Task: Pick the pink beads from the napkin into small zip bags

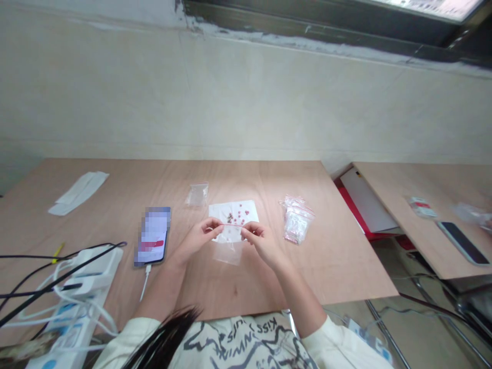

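Our left hand (198,240) and right hand (263,243) have their fingers (213,224) closed on the red seal of a clear zip bag (228,254), over white paper (249,209) on the tabletop (269,279). This light, slippery film is best held by that seal

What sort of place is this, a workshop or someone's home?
Probably a simple small-parts packing or craft workspace, though it's hard to be sure. A bare plywood table holds clear zip bags and tiny red beads, with a power strip beside them.

Clear zip bag (229,252), red-striped mouth pulled taut
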A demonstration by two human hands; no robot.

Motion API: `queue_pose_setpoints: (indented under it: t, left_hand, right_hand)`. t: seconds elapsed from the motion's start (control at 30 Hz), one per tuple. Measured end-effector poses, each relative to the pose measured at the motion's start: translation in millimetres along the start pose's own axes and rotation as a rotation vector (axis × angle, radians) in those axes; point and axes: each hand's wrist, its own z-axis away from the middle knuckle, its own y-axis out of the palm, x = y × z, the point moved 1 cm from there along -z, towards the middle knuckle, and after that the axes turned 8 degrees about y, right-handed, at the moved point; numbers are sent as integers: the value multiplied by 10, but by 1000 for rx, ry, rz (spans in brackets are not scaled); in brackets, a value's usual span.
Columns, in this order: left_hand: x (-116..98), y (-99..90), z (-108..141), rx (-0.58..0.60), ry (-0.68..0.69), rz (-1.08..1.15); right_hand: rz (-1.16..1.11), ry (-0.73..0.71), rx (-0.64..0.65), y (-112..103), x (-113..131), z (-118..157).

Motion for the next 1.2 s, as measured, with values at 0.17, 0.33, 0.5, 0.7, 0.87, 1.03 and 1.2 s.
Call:
queue_pose_setpoints:
  t: [0.17,0.33,0.5,0.7,0.87,1.03,1.2]
  left_hand:
    - [-11,24,-53,56,114,-217]
    - [-32,65,-59,56,312,-436]
    - [-56,95,-73,-7,396,-472]
    - [-166,130,-12,145,337,-382]
    - [-158,160,-44,81,371,-423]
    - [-81,159,-72,99,317,-384]
    - [-22,86,-79,25,293,-296]
  right_hand:
    - [27,-72,-82,51,-43,13]
    - [121,-107,-210,130,-148,-6]
    - [177,-150,-229,177,-110,13]
    - [141,-130,-190,153,-78,-7]
    - [4,-49,-83,144,-57,-50]
    - [-169,35,-81,101,-91,-98]
    - [-171,116,-102,133,-136,-148]
